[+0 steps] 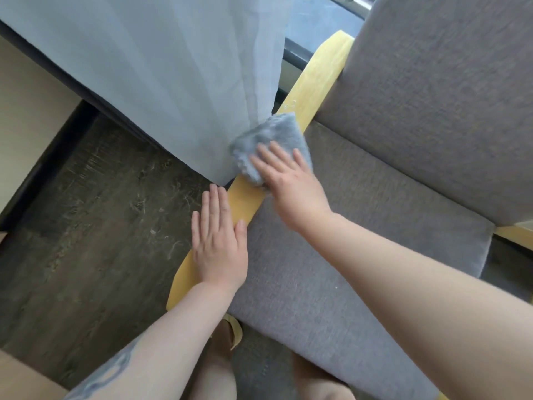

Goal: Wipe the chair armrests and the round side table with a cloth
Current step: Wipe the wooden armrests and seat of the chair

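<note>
Pressing cloth [269,145] flat-fingered with right hand [291,187] onto armrest [315,73]; left hand [219,241] lying flat, armrest's near part hidden beneath.

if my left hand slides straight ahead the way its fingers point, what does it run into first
Probably the hem of the sheer curtain, which hangs just beyond the left hand's fingertips beside the wooden armrest. The cloth under the right hand lies slightly to the right of that line. Depth is unclear.
</note>
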Motion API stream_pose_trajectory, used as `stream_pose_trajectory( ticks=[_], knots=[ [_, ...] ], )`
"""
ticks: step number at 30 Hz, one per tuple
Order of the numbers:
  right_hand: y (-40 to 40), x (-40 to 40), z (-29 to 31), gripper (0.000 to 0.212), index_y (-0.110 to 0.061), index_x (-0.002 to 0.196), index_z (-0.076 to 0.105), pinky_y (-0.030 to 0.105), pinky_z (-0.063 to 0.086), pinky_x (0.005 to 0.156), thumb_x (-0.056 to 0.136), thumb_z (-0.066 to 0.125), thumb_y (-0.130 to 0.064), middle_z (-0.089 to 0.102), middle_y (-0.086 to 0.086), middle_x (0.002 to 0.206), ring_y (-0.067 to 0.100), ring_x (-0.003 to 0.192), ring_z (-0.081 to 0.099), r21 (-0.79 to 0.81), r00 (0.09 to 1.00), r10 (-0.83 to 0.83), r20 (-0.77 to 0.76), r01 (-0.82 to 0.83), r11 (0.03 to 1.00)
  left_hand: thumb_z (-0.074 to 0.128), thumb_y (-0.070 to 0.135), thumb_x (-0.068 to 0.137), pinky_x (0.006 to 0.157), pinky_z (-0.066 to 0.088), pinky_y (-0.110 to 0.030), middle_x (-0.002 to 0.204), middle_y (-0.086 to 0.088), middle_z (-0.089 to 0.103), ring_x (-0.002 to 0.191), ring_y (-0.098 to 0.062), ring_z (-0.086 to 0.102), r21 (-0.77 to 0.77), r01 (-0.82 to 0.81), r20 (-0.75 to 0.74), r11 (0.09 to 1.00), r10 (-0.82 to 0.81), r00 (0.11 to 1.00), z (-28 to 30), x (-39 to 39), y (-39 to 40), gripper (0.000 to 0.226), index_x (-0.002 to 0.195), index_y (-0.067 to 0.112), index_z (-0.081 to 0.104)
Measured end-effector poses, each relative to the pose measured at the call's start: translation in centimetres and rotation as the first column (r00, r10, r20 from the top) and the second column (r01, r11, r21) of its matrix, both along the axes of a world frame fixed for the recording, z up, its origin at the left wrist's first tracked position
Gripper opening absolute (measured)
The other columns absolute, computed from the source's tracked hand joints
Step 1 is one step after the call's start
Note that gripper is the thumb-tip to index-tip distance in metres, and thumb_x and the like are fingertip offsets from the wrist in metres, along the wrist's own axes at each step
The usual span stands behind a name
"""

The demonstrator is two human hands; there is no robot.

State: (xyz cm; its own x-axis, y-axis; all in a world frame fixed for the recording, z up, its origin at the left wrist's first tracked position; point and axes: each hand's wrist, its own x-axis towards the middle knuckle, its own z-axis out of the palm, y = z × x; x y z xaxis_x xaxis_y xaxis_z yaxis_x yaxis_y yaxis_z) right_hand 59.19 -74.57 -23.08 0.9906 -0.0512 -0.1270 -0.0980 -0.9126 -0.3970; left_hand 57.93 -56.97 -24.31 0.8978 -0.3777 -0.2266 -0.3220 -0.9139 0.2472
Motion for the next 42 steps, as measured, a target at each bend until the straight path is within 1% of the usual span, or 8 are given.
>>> stream_pose_trajectory(
  ticks=[3, 9, 14, 19, 25, 31, 36, 42],
  knots=[
    [0.2, -1.6, -0.1, 0.06, -0.018, 0.147, 0.033, 0.045, 0.009, 0.118, 0.092, 0.048, -0.002, 0.025, 0.002, 0.156, 0.023, 0.146, 0.013, 0.037, 0.982, -0.19, -0.019, 0.19, 0.981, 0.013, 0.04, 0.098, 0.12, 0.0, -0.035, 0.161, 0.001, -0.002, 0.148, -0.012, -0.004, -0.024, 0.064, -0.006, 0.998, -0.064, 0.998, 0.1, 0.6, -1.0, 0.061, 0.153, 0.015, 0.001],
    [-1.1, 0.2, 0.1, 0.06, -0.02, 0.144, 0.039, 0.044, 0.016, 0.115, 0.089, 0.052, -0.001, 0.034, 0.0, 0.152, 0.022, 0.143, 0.025, -0.001, 0.993, 0.117, 0.027, -0.117, 0.993, 0.019, 0.04, 0.099, 0.12, 0.008, -0.038, 0.16, -0.008, 0.013, 0.148, -0.017, 0.009, 0.015, 0.076, 0.011, 0.997, -0.076, 0.997, -0.2, 1.9, -2.7, 0.063, 0.152, 0.007, 0.014],
    [-5.6, 0.7, -0.1, 0.062, -0.019, 0.143, 0.041, 0.044, 0.013, 0.115, 0.087, 0.057, 0.0, 0.036, 0.001, 0.151, 0.023, 0.142, 0.027, -0.091, 0.993, -0.114, 0.042, 0.118, 0.989, 0.007, 0.045, 0.096, 0.12, -0.001, -0.034, 0.161, 0.001, -0.01, 0.147, -0.01, -0.01, -0.028, 0.161, -0.021, 0.987, -0.162, 0.987, 0.1, 3.7, -4.3, 0.066, 0.154, 0.016, -0.003],
    [-5.1, 1.7, 0.4, 0.05, -0.015, 0.141, 0.045, 0.042, 0.016, 0.114, 0.092, 0.051, -0.012, 0.039, 0.006, 0.149, 0.027, 0.14, 0.031, -0.017, 0.98, 0.198, 0.018, -0.198, 0.98, 0.011, 0.048, 0.095, 0.117, 0.0, -0.031, 0.161, -0.008, 0.008, 0.149, -0.018, 0.004, -0.053, 0.181, -0.022, 0.982, -0.183, 0.983, -0.3, 6.1, -5.9, 0.071, 0.153, 0.008, 0.009],
    [-5.5, 2.9, -0.3, 0.05, -0.013, 0.143, 0.04, 0.041, 0.013, 0.116, 0.094, 0.046, -0.007, 0.033, 0.007, 0.153, 0.027, 0.143, 0.024, -0.036, 0.972, -0.233, 0.037, 0.234, 0.972, 0.014, 0.042, 0.097, 0.12, 0.013, -0.037, 0.161, -0.005, 0.013, 0.148, -0.017, 0.014, -0.021, 0.11, 0.021, 0.994, -0.109, 0.994, -0.5, 6.1, -6.7, 0.065, 0.153, 0.01, 0.014],
    [-3.9, 3.9, -0.6, 0.052, -0.013, 0.138, 0.048, 0.041, 0.02, 0.113, 0.088, 0.039, -0.01, 0.043, 0.007, 0.147, 0.026, 0.139, 0.034, 0.008, 0.995, 0.085, 0.049, -0.085, 0.996, 0.022, 0.036, 0.098, 0.116, 0.023, -0.045, 0.155, -0.012, 0.03, 0.144, -0.022, 0.026, -0.032, 0.055, 0.054, 0.998, -0.053, 0.997, -1.0, 6.1, -6.8, 0.06, 0.149, 0.004, 0.028],
    [-5.5, 4.0, -0.7, 0.061, -0.016, 0.146, 0.036, 0.039, 0.008, 0.117, 0.089, 0.047, 0.001, 0.028, 0.003, 0.155, 0.023, 0.145, 0.018, -0.011, 0.942, -0.334, 0.028, 0.334, 0.943, 0.021, 0.032, 0.099, 0.118, 0.015, -0.043, 0.16, -0.002, 0.015, 0.148, -0.016, 0.012, -0.026, 0.178, 0.091, 0.984, -0.175, 0.98, -0.6, 6.1, -6.7, 0.058, 0.154, 0.012, 0.015],
    [-5.1, 4.8, -0.5, 0.054, -0.019, 0.142, 0.043, 0.046, 0.018, 0.113, 0.089, 0.035, -0.018, 0.038, 0.002, 0.151, 0.023, 0.142, 0.028, 0.011, 1.0, 0.022, 0.005, -0.022, 1.0, 0.029, 0.026, 0.095, 0.118, 0.016, -0.041, 0.158, -0.01, 0.022, 0.147, -0.02, 0.017, -0.138, 0.199, 0.075, 0.97, -0.19, 0.979, -0.8, 6.3, -6.5, 0.061, 0.15, 0.002, 0.021]
  ],
)
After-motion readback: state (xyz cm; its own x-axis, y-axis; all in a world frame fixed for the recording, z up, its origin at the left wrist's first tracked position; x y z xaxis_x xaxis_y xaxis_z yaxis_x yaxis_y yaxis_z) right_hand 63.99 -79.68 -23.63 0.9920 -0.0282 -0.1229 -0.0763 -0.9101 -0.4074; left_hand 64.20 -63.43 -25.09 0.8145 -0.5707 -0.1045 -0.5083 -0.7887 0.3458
